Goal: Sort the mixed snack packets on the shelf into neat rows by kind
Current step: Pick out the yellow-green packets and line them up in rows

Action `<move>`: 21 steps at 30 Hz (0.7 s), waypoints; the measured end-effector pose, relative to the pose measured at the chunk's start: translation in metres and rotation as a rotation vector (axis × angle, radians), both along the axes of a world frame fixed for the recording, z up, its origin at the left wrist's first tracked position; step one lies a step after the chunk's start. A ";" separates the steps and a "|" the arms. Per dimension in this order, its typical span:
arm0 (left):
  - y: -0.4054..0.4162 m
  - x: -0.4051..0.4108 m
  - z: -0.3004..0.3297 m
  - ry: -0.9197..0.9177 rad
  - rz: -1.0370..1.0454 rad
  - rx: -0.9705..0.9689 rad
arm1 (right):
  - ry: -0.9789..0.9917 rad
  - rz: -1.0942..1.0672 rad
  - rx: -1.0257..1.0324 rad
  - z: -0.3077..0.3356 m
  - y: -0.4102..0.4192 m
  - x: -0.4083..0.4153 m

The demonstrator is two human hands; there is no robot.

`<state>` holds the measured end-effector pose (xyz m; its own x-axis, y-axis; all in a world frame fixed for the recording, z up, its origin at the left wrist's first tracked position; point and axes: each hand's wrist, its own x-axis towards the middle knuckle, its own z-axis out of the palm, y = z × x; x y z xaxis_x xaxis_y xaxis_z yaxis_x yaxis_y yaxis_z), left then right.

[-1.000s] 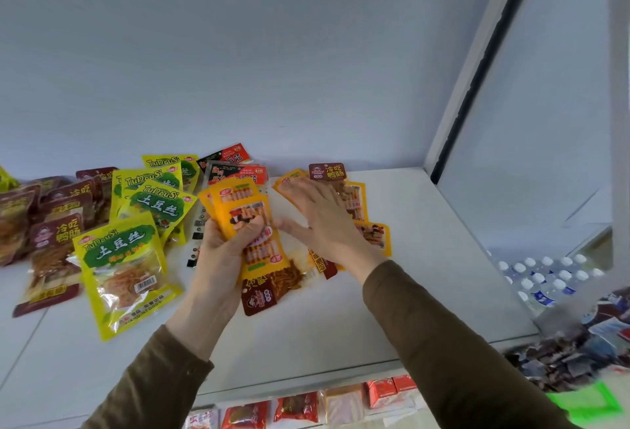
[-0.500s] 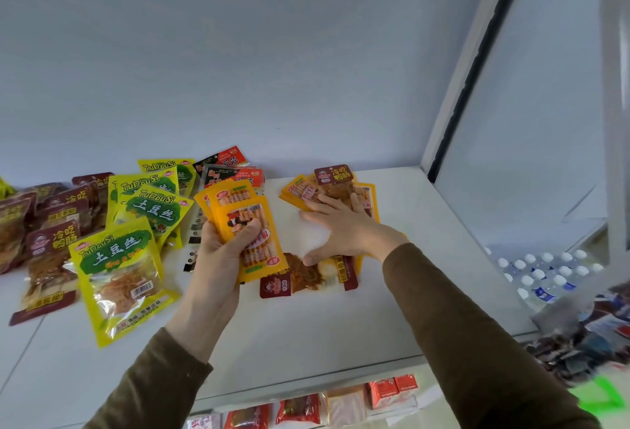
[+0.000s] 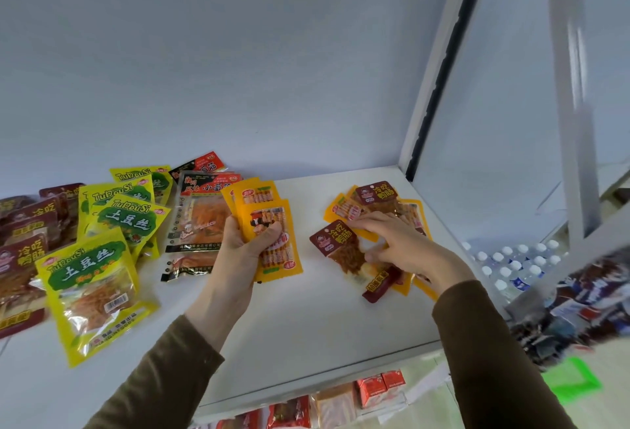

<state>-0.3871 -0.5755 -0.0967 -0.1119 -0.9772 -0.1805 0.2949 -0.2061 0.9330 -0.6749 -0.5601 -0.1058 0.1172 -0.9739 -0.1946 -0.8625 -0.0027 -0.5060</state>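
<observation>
My left hand (image 3: pixel 242 251) grips a fanned stack of orange snack packets (image 3: pixel 269 224) above the white shelf (image 3: pixel 306 326). My right hand (image 3: pixel 399 244) rests on a small heap at the right, fingers touching a dark red packet (image 3: pixel 344 251) that lies over more orange packets (image 3: pixel 344 210). Another dark red packet (image 3: pixel 376 194) sits at the back of that heap. Yellow-green packets (image 3: pixel 92 278) lie in a loose pile at the left, with black and red packets (image 3: pixel 201 217) behind my left hand and more dark red packets (image 3: pixel 24 251) at the far left.
The shelf's right end meets a white upright post (image 3: pixel 433 64). Below the front edge hang more red packets (image 3: pixel 378 391). Water bottles (image 3: pixel 518 265) and a jumble of goods (image 3: pixel 586 306) show lower right, beyond the shelf.
My right hand slid the dark red packet from the shelf's middle to the right, onto the orange heap. The left hand still holds its orange stack.
</observation>
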 end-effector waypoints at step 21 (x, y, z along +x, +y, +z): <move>-0.110 -0.036 0.015 -0.288 -0.018 0.050 | -1.336 -0.648 0.144 0.019 -0.124 0.149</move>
